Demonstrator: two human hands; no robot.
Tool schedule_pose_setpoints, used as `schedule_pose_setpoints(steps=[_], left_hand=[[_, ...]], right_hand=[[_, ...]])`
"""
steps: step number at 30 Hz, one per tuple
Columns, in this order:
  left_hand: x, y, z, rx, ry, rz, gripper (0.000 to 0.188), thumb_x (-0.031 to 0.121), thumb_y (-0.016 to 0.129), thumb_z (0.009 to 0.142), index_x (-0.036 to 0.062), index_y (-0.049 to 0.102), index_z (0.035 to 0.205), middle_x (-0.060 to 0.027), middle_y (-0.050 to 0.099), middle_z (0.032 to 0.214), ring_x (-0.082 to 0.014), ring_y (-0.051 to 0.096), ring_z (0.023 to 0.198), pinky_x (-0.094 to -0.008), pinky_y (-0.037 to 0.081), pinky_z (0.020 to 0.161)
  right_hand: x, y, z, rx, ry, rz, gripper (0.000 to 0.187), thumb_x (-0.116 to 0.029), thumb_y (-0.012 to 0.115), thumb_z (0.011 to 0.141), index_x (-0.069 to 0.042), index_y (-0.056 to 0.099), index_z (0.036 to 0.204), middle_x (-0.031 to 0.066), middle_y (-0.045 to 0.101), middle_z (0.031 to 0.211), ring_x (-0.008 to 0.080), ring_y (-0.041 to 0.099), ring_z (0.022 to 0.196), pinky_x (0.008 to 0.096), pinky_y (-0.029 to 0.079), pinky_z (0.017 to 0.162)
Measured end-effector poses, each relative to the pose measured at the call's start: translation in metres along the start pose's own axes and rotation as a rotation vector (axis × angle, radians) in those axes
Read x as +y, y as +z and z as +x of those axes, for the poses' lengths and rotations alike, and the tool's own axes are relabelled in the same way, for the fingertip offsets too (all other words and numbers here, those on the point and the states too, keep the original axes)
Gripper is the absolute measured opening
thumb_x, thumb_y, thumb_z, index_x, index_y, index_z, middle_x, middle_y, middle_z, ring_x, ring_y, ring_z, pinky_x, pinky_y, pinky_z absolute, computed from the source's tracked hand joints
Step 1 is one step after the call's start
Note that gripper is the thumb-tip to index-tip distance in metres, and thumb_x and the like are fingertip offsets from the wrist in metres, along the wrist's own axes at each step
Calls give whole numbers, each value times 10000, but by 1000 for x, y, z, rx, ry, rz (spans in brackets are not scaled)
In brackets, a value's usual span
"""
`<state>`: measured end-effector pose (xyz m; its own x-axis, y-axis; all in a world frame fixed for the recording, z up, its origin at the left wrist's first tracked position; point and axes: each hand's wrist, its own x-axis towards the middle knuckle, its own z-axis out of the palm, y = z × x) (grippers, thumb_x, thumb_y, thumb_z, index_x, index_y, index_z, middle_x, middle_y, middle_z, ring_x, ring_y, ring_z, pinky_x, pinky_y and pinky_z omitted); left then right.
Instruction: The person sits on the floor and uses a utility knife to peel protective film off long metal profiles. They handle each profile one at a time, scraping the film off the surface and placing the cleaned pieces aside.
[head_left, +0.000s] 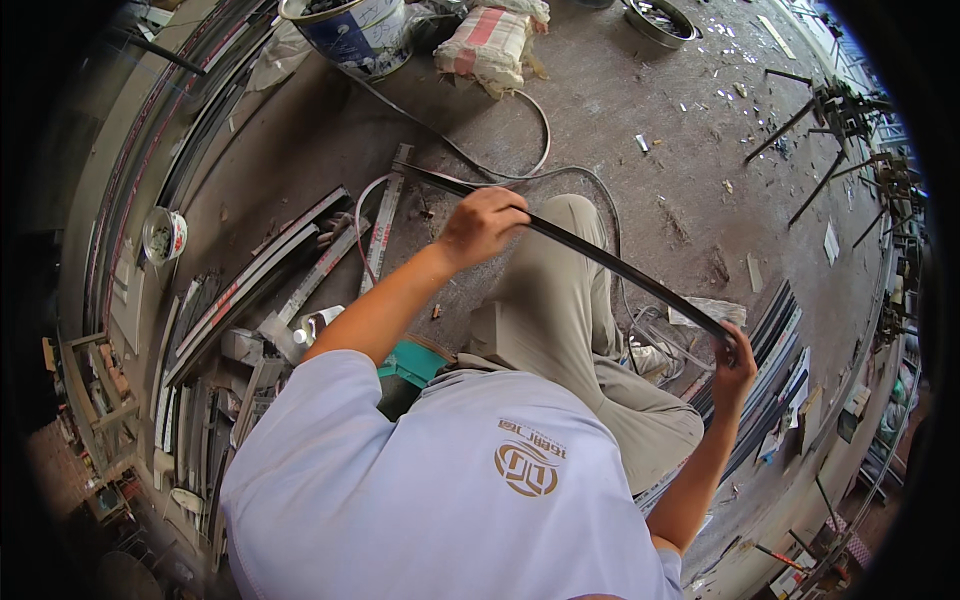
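A long, thin dark profile strip (620,265) slants across in front of me, over my bent legs in khaki trousers. My left hand (484,226) is closed around it toward its far left end. At its near right end my right hand (735,360) grips it, fingers wrapped about the tip. The strip's far end lies by a pale, marked profile piece (388,215) on the floor. Beneath the strip runs a grey hose or cable (605,190) that loops over the floor.
Stacked profile lengths lie at left (255,280) and right (770,350). Beyond stand a blue-and-white bucket (368,45), a white sack with a red stripe (487,42) and a round metal pan (662,25). A small white tub (163,236) is at left; dark metal stands (840,115) are at right.
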<state>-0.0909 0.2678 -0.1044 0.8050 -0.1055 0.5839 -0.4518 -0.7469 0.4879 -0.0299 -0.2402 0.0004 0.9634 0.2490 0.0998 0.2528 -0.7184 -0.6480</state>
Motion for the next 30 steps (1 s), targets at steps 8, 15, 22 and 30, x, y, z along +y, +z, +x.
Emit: schedule_pose_setpoints(steps=[8,15,22,30], left_hand=[[54,27,0,-153,144,-227,150,124,831,818,129,783,960,-27,680,1001,-268,667,915,-388,565,795],[55,27,-3,-175,126,-211,109,116,832,811,102,748,878,-18,686,995,-249,677,923,-363,572,785],[56,26,-4,-196,127,-194,134,124,846,793,91,729,850,-17,696,985,-241,683,940,-354,577,799],[60,26,-6,-166,127,-184,111,128,840,805,115,766,886,-10,680,989,-242,672,926,-367,580,773]], right_hand=[[115,-11,-57,-110,295,264,370,84,703,945,-35,717,1296,36,749,1098,107,678,960,275,539,830],[138,13,-73,-128,340,258,312,53,697,967,-18,709,1271,36,745,1051,100,660,924,266,518,795],[144,13,-77,-158,397,240,326,51,706,977,-14,691,1296,30,738,1120,107,677,1009,253,524,884],[145,19,-78,-110,366,220,374,89,686,958,-44,702,1307,26,735,1010,89,643,891,253,502,783]])
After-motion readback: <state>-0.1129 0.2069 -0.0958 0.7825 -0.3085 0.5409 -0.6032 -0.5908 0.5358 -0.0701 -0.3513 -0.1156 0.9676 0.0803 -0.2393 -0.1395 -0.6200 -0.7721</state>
